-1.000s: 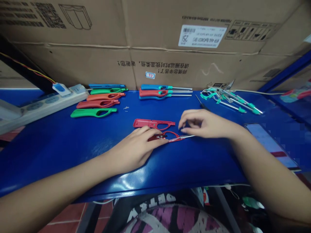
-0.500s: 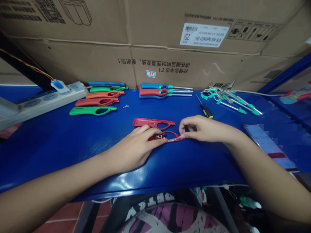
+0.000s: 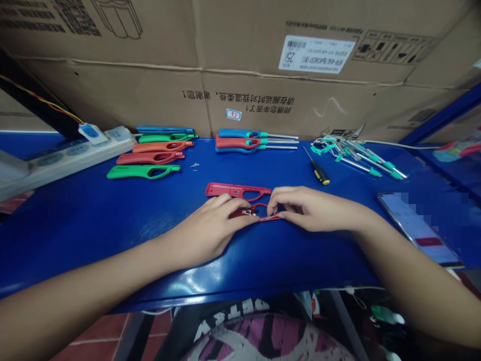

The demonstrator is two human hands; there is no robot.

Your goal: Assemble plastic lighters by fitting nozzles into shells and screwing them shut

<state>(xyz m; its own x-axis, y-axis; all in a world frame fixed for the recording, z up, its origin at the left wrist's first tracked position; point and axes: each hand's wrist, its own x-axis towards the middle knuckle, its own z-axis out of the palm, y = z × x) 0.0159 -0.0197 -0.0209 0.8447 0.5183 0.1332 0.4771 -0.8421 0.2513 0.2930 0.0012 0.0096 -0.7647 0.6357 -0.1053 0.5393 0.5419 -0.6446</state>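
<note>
My left hand (image 3: 210,228) is closed on a red lighter shell half (image 3: 236,213), steadying it flat on the table with thumb and fingers. Inside the shell, a small white wire (image 3: 248,212) shows beside dark parts. At the shell's right end my right hand (image 3: 304,206) bends over the handle loop. Its thumb and fingertips are pinched together at the loop's lower rim, on a thin pale wire lying along it; the fingers partly cover the contact. Just behind lies a second red shell half (image 3: 221,189), its inner side up.
Several coloured shell halves (image 3: 145,172) lie at back left, near small screws (image 3: 195,165) and a power strip (image 3: 67,153). Assembled lighters (image 3: 240,145), a screwdriver (image 3: 319,172) and metal tubes with green parts (image 3: 355,161) lie behind. A phone (image 3: 421,228) is at right.
My right hand has shifted slightly left and down along the loop's lower rim, its fingers now over the loop. My left hand and the shell stay in place.
</note>
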